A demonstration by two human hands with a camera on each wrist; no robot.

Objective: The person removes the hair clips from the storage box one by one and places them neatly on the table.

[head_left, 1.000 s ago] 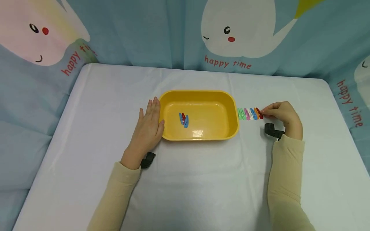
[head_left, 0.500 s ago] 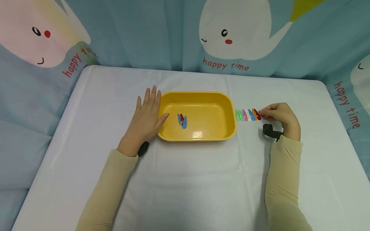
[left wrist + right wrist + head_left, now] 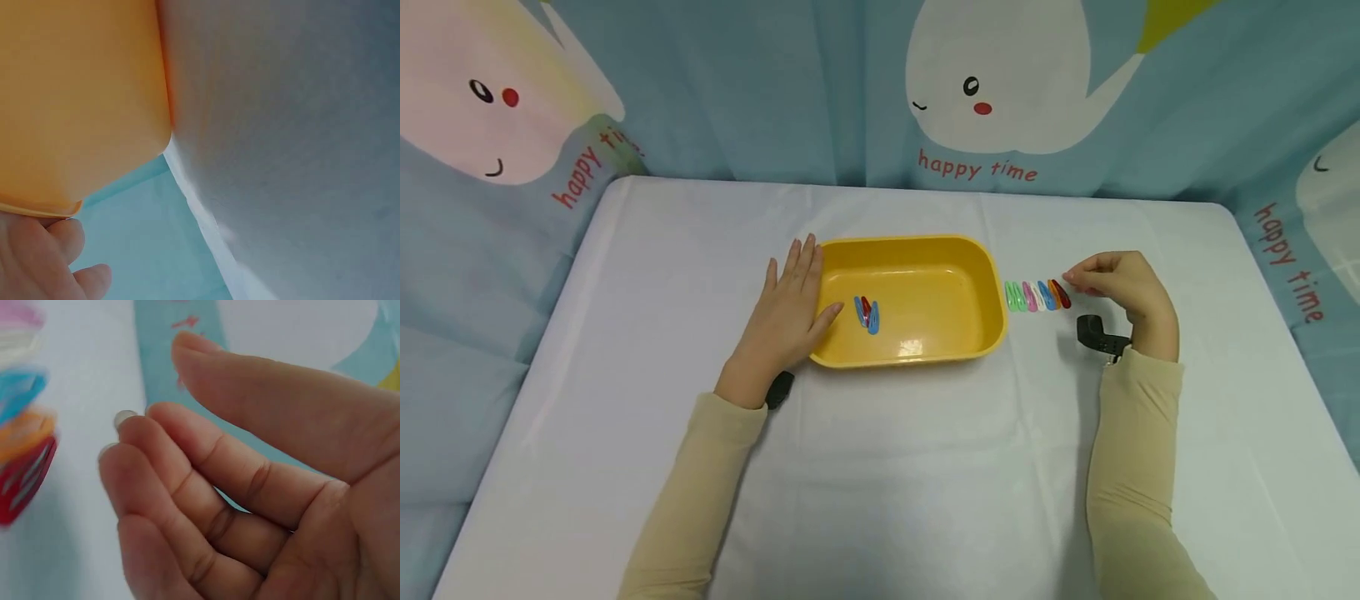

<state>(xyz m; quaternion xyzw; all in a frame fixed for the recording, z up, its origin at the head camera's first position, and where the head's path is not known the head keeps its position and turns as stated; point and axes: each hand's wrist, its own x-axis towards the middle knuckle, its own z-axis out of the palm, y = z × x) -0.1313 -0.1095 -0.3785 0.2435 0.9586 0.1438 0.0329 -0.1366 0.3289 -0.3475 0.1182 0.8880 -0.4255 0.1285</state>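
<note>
A row of several snap hair clips [image 3: 1032,297], from green to dark red, lies just right of the yellow tray [image 3: 917,362]. My right hand [image 3: 1123,282] hovers beside the dark red clip [image 3: 1061,293], the end one of the row. In the right wrist view a gap separates the thumb from the loosely bent fingers [image 3: 140,481], and nothing is between them. With straight fingers, my left hand [image 3: 782,312] rests along the tray's left rim, its thumb reaching over the edge. Inside the tray are two blue clips [image 3: 873,317] and a red clip [image 3: 866,310] between them.
A white cloth [image 3: 917,467] covers the table. Blue curtains [image 3: 775,92] with whale prints hang behind it and at both sides. Black wrist cameras [image 3: 1101,335] sit below each hand.
My right hand, earlier with its fingertips at the dark red clip, has lifted slightly away from it. My left hand shifted up, then slightly back, along the tray's left side; its thumb now crosses the rim.
</note>
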